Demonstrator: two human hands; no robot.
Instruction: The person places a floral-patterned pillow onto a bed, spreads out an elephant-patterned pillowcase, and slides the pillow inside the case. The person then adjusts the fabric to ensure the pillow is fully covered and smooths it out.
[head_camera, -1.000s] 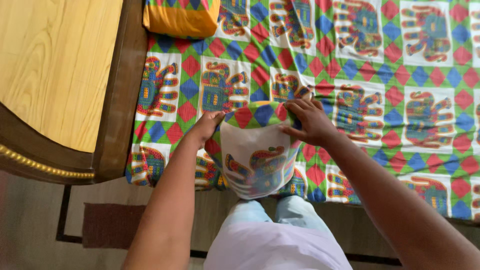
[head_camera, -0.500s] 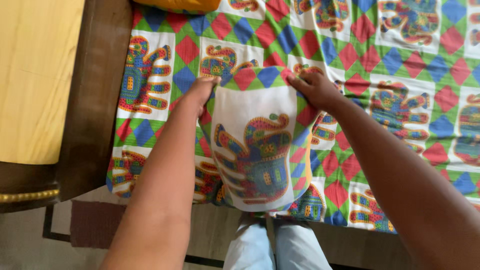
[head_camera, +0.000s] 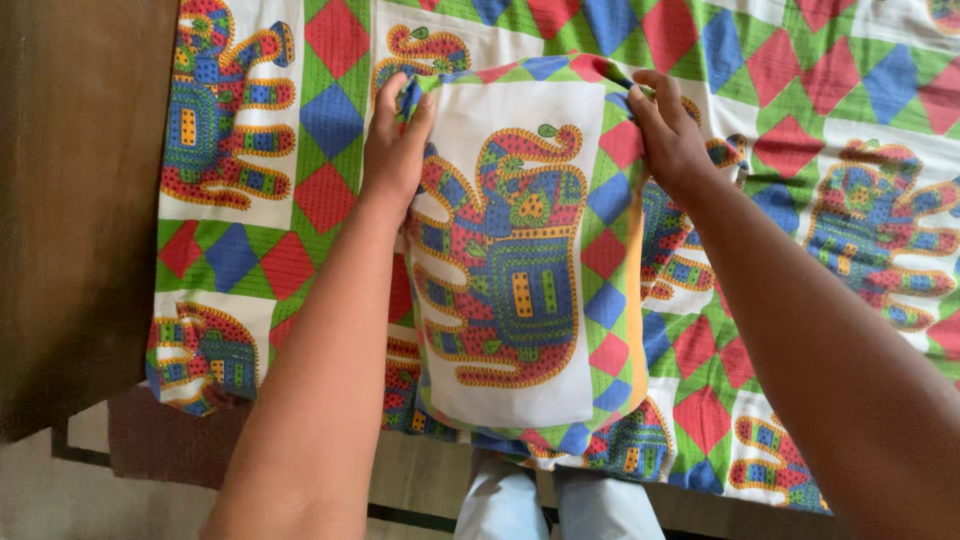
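Both hands — left hand (head_camera: 393, 150), right hand (head_camera: 668, 135) — pinch the far corners of the pillow (head_camera: 520, 260), fingers closed on its cover, steadying it flat on the bedsheet (head_camera: 820, 90).

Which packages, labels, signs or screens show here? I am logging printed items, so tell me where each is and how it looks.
None in view: no package, label, sign or screen.
Pillow cover: held at its top corners by the left hand and right hand, white panel with a multicoloured elephant, diamond border.
Bedsheet: under it, same elephant and diamond pattern.
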